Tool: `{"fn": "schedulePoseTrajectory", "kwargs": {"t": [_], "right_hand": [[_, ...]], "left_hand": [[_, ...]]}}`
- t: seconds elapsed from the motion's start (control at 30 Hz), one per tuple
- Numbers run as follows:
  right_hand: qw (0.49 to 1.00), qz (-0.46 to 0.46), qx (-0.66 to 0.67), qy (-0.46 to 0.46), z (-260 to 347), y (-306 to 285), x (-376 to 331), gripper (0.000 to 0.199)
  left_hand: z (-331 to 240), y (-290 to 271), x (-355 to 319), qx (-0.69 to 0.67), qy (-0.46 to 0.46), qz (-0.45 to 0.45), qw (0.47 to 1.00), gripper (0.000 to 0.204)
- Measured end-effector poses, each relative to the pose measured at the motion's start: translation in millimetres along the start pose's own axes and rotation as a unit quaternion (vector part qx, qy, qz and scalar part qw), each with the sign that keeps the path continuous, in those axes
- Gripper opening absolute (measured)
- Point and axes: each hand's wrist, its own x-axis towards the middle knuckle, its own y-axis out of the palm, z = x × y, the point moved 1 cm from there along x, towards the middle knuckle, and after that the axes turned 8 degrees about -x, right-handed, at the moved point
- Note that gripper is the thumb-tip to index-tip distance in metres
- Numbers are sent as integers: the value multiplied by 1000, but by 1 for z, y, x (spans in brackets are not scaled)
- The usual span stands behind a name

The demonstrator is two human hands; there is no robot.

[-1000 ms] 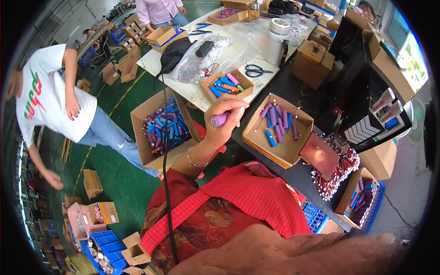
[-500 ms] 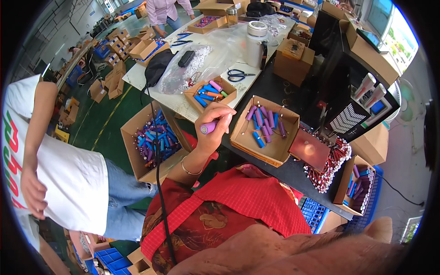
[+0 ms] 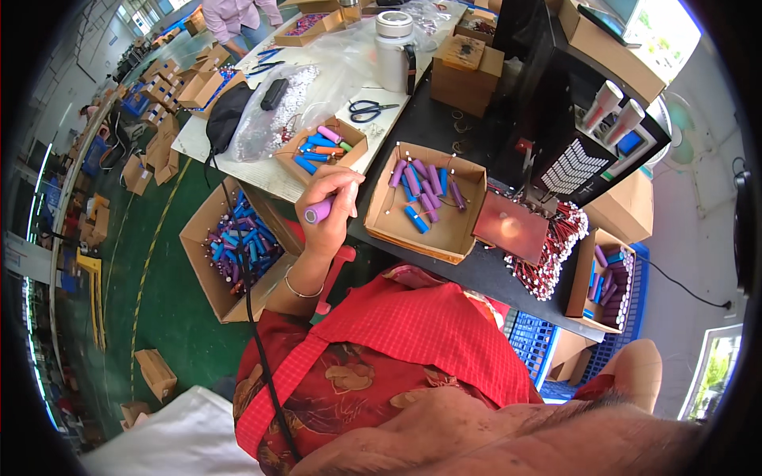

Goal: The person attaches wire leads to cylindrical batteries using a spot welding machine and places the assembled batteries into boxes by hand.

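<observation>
Green floor — left fingers curled round purple cell; right fingers hidden, can't tell — white markings unreadable.

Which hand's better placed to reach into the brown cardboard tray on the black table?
Probably your left hand: it holds a purple cylindrical cell near that brown cardboard tray. Your right hand is out of view.

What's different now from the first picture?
The white-shirted person went from the left side to the bottom left, mostly out of sight. The right elbow shows more at the lower right. The view shifted, so the table things appear farther left. The left hand still holds the purple cylinder; the cardboard tray looks the same.
</observation>
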Motion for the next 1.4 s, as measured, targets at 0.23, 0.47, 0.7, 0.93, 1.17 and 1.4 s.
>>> {"fn": "schedulePoseTrajectory", "kwargs": {"t": [0.23,0.47,0.7,0.93,1.17,1.4], "right_hand": [[927,133,291,194,-39,-92,-38,37],[922,237,170,255,20,-75,-80,29],[841,353,172,373,74,-50,-136,26],[708,446,268,478,50,-21,-134,31],[715,421,277,486,60,-20,-123,25],[625,485,380,478,64,-50,-145,28]], "left_hand": [[13,-6,-11,36,-40,-26,998,10],[43,26,6,-26,-74,37,996,12],[21,36,33,-57,18,-2,998,12],[-32,107,100,-236,207,153,937,30],[-28,100,101,-278,187,153,930,28],[-11,121,118,-278,214,167,921,26]]}}
